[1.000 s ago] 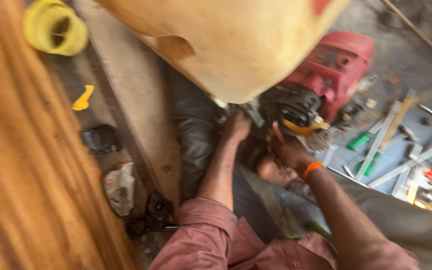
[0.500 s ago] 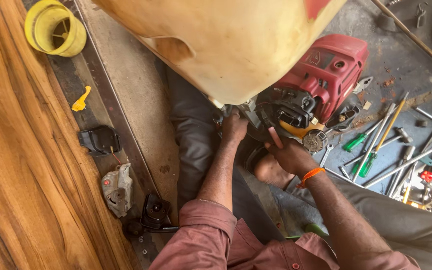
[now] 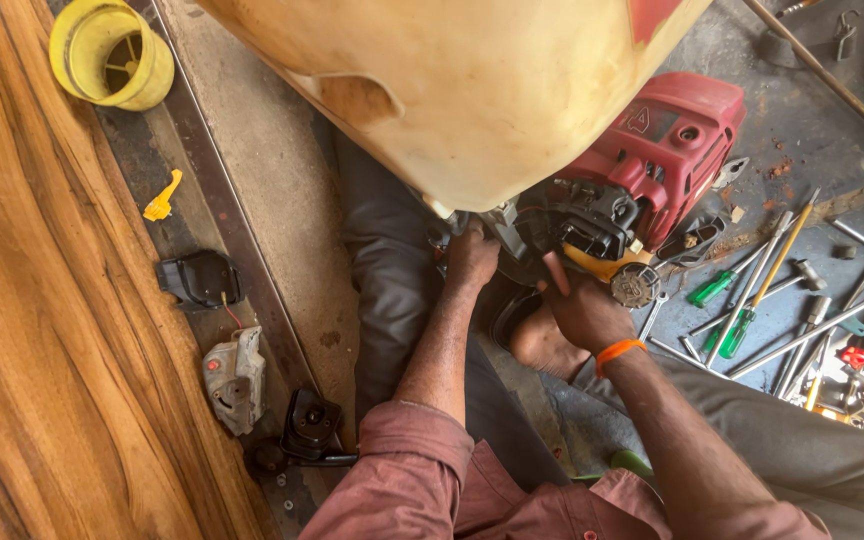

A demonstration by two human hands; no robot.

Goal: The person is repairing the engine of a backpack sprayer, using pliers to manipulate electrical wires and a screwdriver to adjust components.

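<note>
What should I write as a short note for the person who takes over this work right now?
Left hand: reaches under the cream tank, at the engine's black part; its grip is hidden.
Right hand: on the engine's lower front, near the round cap; grip unclear.
Red engine lies on the floor beside the tank. Screwdrivers with green handles lie to the right. Loose black parts lie to the left.
Done: some parts are off.
Left: I cannot tell.
</note>
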